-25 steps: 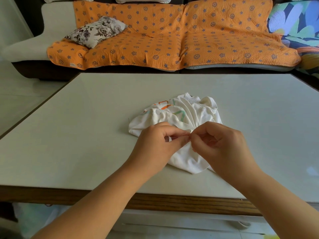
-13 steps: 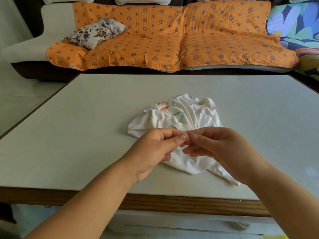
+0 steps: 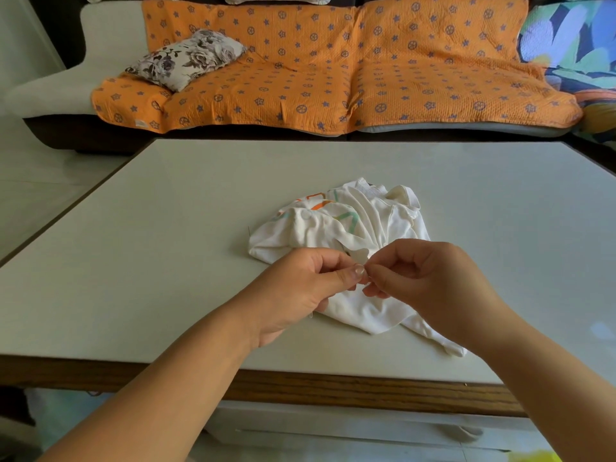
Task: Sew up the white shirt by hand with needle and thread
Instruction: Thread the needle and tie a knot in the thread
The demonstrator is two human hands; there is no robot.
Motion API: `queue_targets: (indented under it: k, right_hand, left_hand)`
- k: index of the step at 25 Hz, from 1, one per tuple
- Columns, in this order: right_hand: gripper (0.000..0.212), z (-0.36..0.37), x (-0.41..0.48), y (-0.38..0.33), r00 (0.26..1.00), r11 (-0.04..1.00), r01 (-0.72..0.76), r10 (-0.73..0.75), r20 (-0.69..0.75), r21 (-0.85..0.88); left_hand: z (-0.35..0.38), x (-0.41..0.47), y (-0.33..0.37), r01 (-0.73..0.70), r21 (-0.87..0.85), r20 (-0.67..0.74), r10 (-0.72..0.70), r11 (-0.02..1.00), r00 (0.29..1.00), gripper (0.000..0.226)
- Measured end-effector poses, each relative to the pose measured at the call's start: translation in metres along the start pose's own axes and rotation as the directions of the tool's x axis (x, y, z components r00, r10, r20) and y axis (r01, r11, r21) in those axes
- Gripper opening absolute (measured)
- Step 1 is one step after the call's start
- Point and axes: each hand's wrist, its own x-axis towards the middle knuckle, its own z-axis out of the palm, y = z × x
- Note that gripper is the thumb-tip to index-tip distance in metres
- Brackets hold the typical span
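Found fingers of left hand curled, thumb and forefinger pinching a raised fold of white shirt. Found fingers of right hand likewise curled, thumb and forefinger tips pressed together and touching left thumb tip. Cannot tell contents of that right pinch: too fine to resolve. Recorded both hands raised just above near part of shirt, forearms entering from bottom edge of view.

Remainder listed by size.

Noted sofa across far side, pale upholstery on dark base. Noted orange cover, printed with purple stars and wheels, draped over seat and back. Noted table in front of sofa, pale top, with brown wood-grain edge along near side. Noted multicoloured fabric at far right of sofa, partly cut off by frame. Noted floral pillow lying on left part of orange cover.

Located white shirt crumpled in a heap on table top, right of centre, closer to near edge than to far edge. Noted orange and green print on upper left folds. Noted one end of shirt trailing towards near right, passing under right wrist.

Noted thin dark strand just beside shirt's left edge; too fine to identify. Noted short thin sliver below left palm, beside shirt; likewise unidentifiable.
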Motion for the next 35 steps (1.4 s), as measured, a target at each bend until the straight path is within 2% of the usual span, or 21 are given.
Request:
queue_targets:
  k: [4, 8, 10, 13, 14, 16, 18, 21, 26, 28, 31, 33, 35]
  right_hand:
    - [0.014, 0.006, -0.001, 0.001, 0.997, 1.000, 0.016, -0.016, -0.078, 0.000]
    - [0.010, 0.006, -0.001, 0.002, 0.999, 0.994, -0.047, 0.047, 0.003, 0.102]
    - [0.011, 0.007, 0.000, 0.004, 0.998, 0.983, -0.067, 0.063, 0.028, 0.169]
    - [0.013, 0.007, 0.002, 0.004, 0.991, 0.904, -0.137, 0.128, 0.049, 0.405]
    - [0.024, 0.008, 0.003, 0.004, 0.987, 0.877, -0.163, 0.146, 0.072, 0.452]
    - [0.046, 0.010, 0.003, 0.005, 0.980, 0.884, -0.194, 0.161, 0.113, 0.424]
    - [0.040, 0.014, 0.004, 0.005, 0.979, 0.896, -0.201, 0.176, 0.099, 0.396]
    - [0.025, 0.016, 0.004, 0.006, 0.978, 0.865, -0.200, 0.205, 0.040, 0.460]
    - [0.022, 0.021, 0.003, 0.005, 0.971, 0.821, -0.204, 0.240, 0.002, 0.534]
    - [0.019, 0.025, 0.002, 0.005, 0.964, 0.854, -0.180, 0.251, -0.084, 0.488]
    - [0.010, 0.030, -0.001, 0.006, 0.948, 0.954, -0.096, 0.175, -0.266, 0.285]
    - [0.010, 0.032, -0.002, 0.008, 0.941, 0.975, -0.002, 0.076, -0.330, 0.221]
    - [0.018, 0.034, -0.002, 0.012, 0.929, 0.976, 0.145, -0.078, -0.363, 0.161]
  left_hand:
    - [0.002, 0.001, 0.000, 0.042, -0.109, -0.037, -0.046, 0.993, 0.998, 0.015]
    - [-0.002, 0.004, 0.000, 0.059, -0.187, -0.086, -0.076, 0.981, 0.993, 0.019]
    - [0.000, 0.004, 0.000, 0.039, -0.157, -0.113, -0.057, 0.987, 0.992, 0.016]
    - [0.002, 0.003, 0.000, -0.011, -0.057, -0.170, 0.001, 0.998, 0.985, 0.014]
    - [0.002, 0.002, 0.000, -0.029, -0.032, -0.184, 0.023, 0.999, 0.983, 0.014]
    - [0.002, 0.001, -0.001, -0.058, 0.001, -0.203, 0.057, 0.998, 0.977, 0.015]
    - [0.002, 0.001, -0.001, -0.067, 0.028, -0.214, 0.072, 0.997, 0.974, 0.014]
    - [0.003, 0.000, -0.001, -0.076, 0.058, -0.224, 0.087, 0.995, 0.971, 0.012]
    - [0.008, -0.002, -0.001, -0.102, 0.156, -0.245, 0.139, 0.982, 0.960, 0.011]
    - [0.010, -0.001, -0.002, -0.123, 0.208, -0.273, 0.178, 0.970, 0.945, 0.012]
    - [0.015, -0.001, -0.003, -0.153, 0.266, -0.290, 0.230, 0.952, 0.929, 0.013]
    - [0.017, -0.002, -0.002, -0.138, 0.227, -0.270, 0.199, 0.964, 0.942, 0.019]
    - [0.017, -0.002, 0.001, -0.085, 0.112, -0.233, 0.109, 0.990, 0.966, 0.021]
